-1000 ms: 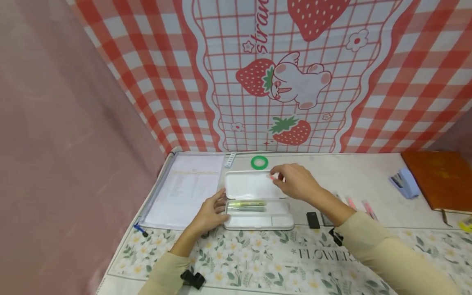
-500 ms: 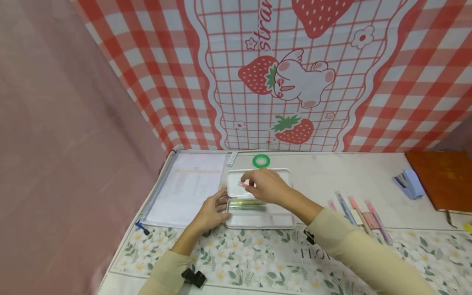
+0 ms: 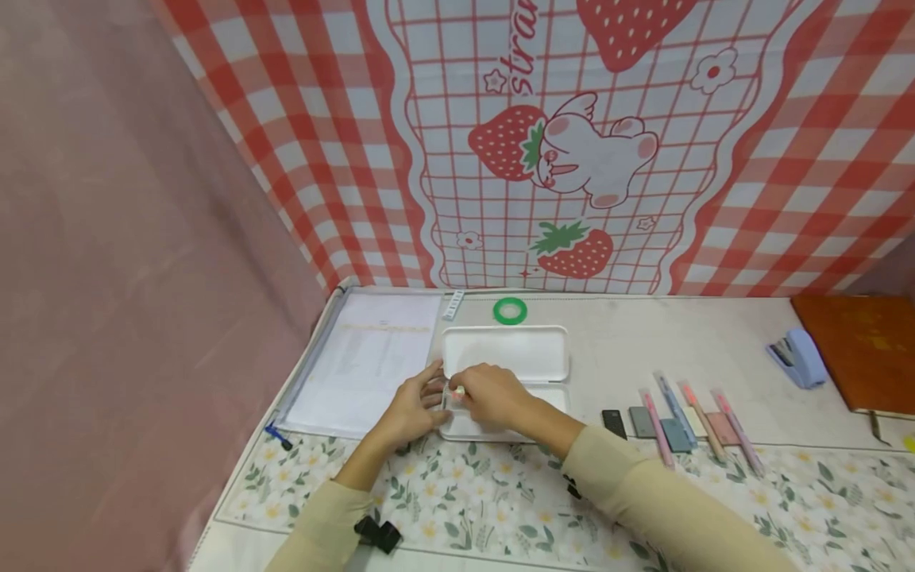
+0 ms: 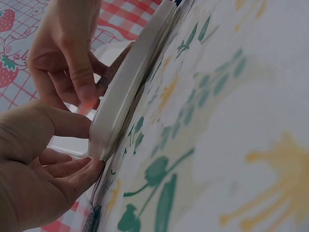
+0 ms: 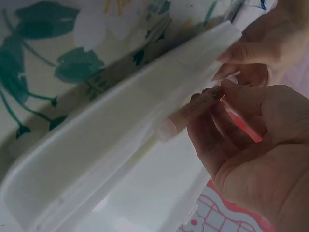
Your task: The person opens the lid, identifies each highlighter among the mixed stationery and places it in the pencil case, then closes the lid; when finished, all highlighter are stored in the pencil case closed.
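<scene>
A white pencil case (image 3: 554, 393) lies with its lid (image 3: 505, 353) tipped back. At its left end my left hand (image 3: 403, 413) holds the case, thumb on one side and fingers at the corner in the left wrist view. My right hand (image 3: 493, 393) is over the lower tray, pinching a peach-coloured highlighter (image 5: 190, 113) between thumb and fingers. The highlighter is low over the tray in the right wrist view, and its pinkish tip shows beside the fingers in the head view. The right hand hides the pens that lie in the tray.
To the right lie several highlighters (image 3: 703, 421) across small coloured blocks, beside a black block (image 3: 613, 423). A blue stapler (image 3: 797, 357) and a brown notebook (image 3: 858, 349) are farther right. Papers in a clear folder (image 3: 364, 361) lie left; green tape (image 3: 511, 311) sits behind the case.
My right hand has moved left and down with the highlighter, from over the lid to the lower tray. My left hand stays at the case's left end.
</scene>
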### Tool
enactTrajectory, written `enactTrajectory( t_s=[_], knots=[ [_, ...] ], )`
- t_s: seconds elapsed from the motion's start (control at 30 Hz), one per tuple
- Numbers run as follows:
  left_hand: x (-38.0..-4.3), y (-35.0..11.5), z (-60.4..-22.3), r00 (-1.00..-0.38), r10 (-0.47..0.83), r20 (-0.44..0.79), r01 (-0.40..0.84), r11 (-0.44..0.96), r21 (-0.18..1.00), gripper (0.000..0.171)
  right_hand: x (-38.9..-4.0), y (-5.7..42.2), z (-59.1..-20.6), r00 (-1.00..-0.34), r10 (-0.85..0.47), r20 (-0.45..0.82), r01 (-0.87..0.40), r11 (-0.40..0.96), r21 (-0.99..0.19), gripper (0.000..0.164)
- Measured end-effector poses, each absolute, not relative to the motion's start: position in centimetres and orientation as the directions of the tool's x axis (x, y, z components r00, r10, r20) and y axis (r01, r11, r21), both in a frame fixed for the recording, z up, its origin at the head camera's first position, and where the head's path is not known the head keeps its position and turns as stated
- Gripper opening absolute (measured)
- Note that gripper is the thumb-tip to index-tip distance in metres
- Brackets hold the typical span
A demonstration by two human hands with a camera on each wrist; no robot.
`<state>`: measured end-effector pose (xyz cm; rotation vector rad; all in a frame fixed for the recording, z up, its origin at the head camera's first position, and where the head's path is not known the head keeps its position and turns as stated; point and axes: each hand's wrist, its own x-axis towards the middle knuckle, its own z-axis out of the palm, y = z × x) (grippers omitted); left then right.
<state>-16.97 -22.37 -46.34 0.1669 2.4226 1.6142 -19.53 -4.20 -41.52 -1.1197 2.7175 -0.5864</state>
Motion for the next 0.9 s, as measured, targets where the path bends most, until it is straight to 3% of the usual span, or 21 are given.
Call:
enactTrajectory(
  t_s=[0.37, 0.9],
  knots=[
    [-16.9, -22.3, -46.1, -0.970, 0.214, -0.119, -0.024, 0.402, 0.915, 0.092, -19.7, -5.0, -42.8, -0.725, -0.687, 0.033, -0.676, 0.703, -0.223, 0.027],
    [-16.8, -22.3, -46.2, -0.972, 0.192, -0.132, -0.042, 0.414, 0.909, 0.092, -20.0, -4.6, -43.1, -0.731, -0.681, 0.043, -0.660, 0.689, -0.300, 0.019]
  ],
)
